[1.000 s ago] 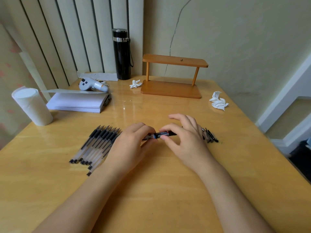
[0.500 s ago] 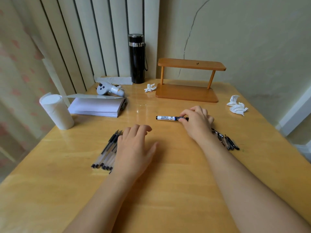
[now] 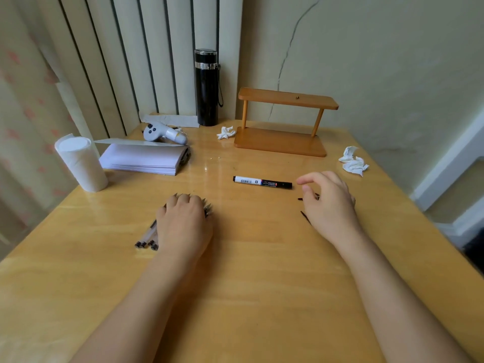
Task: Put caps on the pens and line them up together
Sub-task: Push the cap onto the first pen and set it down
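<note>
Lying flat across the row of clear-barrelled pens (image 3: 146, 238), the left hand (image 3: 183, 224) was seen palm down with its fingers curled over their far ends; whether any pen was actually gripped could not be told, since most of the row was hidden beneath it. Only the near ends of the pens were exposed at about 7 o'clock from the hand, and a few dark tips showed at its 1 o'clock edge. The right hand (image 3: 330, 203) was held loosely open above the wooden surface (image 3: 262, 284), fingers spread and slightly bent, with nothing held in it. A capped black-and-white marker (image 3: 262, 182) was found lying alone on the surface, roughly crosswise to the viewer, just beside the right fingertips at their 9 o'clock and not touched by them. A few small dark pieces (image 3: 305, 216), possibly loose caps or pens, were partly covered by the right hand and could not be identified. Toward 12 o'clock a small wooden shelf (image 3: 285, 121) and a black flask (image 3: 207, 87) were placed against the wall, with a crumpled tissue (image 3: 225, 132) between them. At 10 o'clock a stack of paper (image 3: 142, 159), a white roll (image 3: 80, 163) and a grey controller (image 3: 163, 132) were set, and another crumpled tissue (image 3: 353, 161) was left at 2 o'clock.
</note>
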